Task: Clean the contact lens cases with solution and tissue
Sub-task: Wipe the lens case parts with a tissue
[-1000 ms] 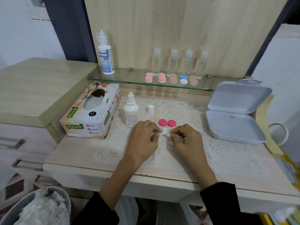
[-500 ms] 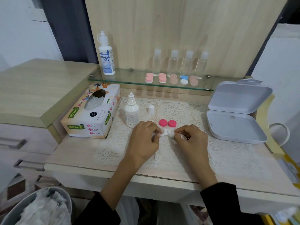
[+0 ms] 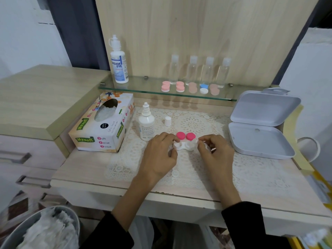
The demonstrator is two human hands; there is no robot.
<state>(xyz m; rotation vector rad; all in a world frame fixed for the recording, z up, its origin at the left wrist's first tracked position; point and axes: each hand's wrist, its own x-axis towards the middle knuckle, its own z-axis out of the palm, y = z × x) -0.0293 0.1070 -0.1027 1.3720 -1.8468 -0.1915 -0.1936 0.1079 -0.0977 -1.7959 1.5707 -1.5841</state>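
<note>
On lace mat (image 3: 255, 169): lens case (image 3: 185, 146), uncapped; pink caps (image 3: 180, 136) just behind.
Left hand (image 3: 159, 155): pinches case's left end.
Right hand (image 3: 214, 153): grips tissue (image 3: 204, 146) (crumpled).

The lens case (image 3: 185, 146) lies between left hand (image 3: 159, 155) and right hand (image 3: 215, 155), caps (image 3: 186, 136) just behind. A tissue (image 3: 204, 146) is seemingly in the right hand. Bottle (image 3: 146, 124) and tissue box (image 3: 102, 126) sit leftward, open box (image 3: 260, 141) rightward.

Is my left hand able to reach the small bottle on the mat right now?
Probably yes: the small bottle stands just beyond the left hand with nothing between, but that hand holds the white case, so it would have to let go first.
</note>
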